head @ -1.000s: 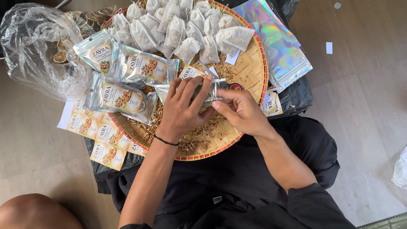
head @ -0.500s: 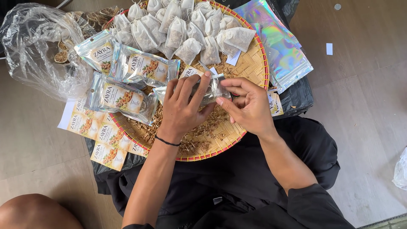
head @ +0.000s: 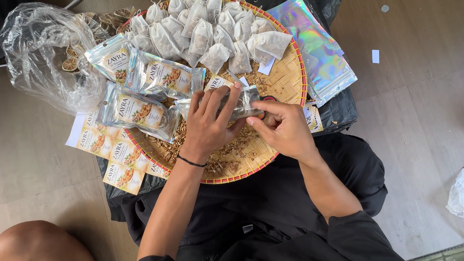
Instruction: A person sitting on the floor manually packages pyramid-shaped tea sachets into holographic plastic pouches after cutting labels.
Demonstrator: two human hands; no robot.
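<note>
Fingers of left hand (head: 208,126) spread flat over a clear pouch (head: 241,104), pressing it down w/ thumb tucked under; fingers of right hand (head: 285,130) curled, thumb and forefinger pinching pouch's right end. Pouch sits over centre of woven tray (head: 290,72), just above the loose dried herb (head: 217,154).

Progress, judged from layout: approx. 3 finished pouches (head: 145,92) w/ labels already on lie on tray's left side, overlapping. Batch of filled tea bags (head: 208,34) piled on tray's far side, not yet packed. Empty shiny pouches (head: 319,53) stacked off tray's right rim. Sheet of unused stickers (head: 111,154) off tray's left rim, partly tucked under it, several rows left. So work looks early to mid: few done, most bags and stickers remaining. Pouch in hand: contents unclear, hidden by fingers.

Materials/shapes:
- Tray: round, flat, woven bamboo-type strips, red and yellow rim.
- Tea bags: white mesh-like fabric, soft, squarish, drawstring tops.
- Finished pouches: glossy see-through film w/ rainbow sheen, rectangular, crinkly.
- Herb: dry brown shreds, loose, scattered over tray's near half.
- Plastic bag (head: 43,53): thin, clear, crumpled, well off tray's left side; dried citrus slices (head: 72,63) visible through it.
- Black cloth (head: 343,111) under tray, matte.
- Thin black band on left wrist.
</note>
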